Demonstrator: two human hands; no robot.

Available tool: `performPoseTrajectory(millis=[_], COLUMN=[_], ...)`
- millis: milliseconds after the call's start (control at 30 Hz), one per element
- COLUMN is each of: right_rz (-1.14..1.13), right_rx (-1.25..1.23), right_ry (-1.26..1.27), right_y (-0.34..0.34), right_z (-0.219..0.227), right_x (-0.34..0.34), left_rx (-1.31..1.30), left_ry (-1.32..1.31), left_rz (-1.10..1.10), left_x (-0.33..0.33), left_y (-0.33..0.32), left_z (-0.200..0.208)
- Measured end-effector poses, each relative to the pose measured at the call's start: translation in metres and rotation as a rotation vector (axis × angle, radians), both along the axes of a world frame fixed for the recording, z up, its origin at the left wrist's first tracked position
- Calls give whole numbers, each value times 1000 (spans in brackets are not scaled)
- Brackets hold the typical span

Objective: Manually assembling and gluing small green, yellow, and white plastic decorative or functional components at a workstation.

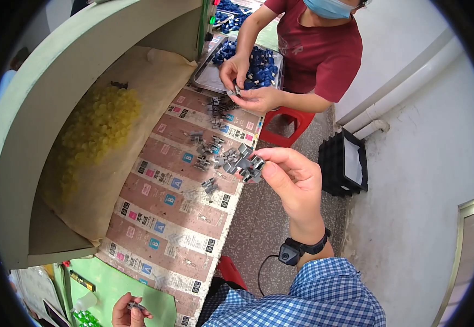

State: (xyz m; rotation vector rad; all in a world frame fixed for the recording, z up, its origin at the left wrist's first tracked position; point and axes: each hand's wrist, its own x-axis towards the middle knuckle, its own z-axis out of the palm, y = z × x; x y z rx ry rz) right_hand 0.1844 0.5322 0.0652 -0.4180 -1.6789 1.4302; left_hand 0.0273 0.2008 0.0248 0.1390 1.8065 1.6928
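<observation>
In front of me, above the table's right edge, my right hand [294, 182] is raised with thumb and fingers closed on a cluster of small grey clip-like parts [242, 163]. My left hand [130, 312], low at the left, pinches a small grey part [136, 306]; the lower frame edge cuts off its wrist. Loose grey parts of the same look [209, 185] lie on the table, with a darker heap [219, 109] farther back. The table [188, 218] is covered with a printed striped sheet.
A curved pale-green hood [8, 163] stands left over yellow translucent pieces [103, 117]. Across from me a co-worker [318, 49] handles a small part beside a metal tray [209, 79] of blue pieces. A red stool [286, 131] and black crate [329, 163] stand right.
</observation>
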Motion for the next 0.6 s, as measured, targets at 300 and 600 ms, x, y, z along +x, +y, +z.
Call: performPoseTrajectory(millis=[300,600], right_rz=[123,184], right_rx=[-74,-38], right_ry=[87,90], right_y=[-2,-5], right_z=[2,7], right_x=[1,-1], left_rx=[78,101], left_ry=[2,-3], left_rz=[-50,-39], left_x=[-1,-1], left_y=[0,-1], left_z=[-2,-1])
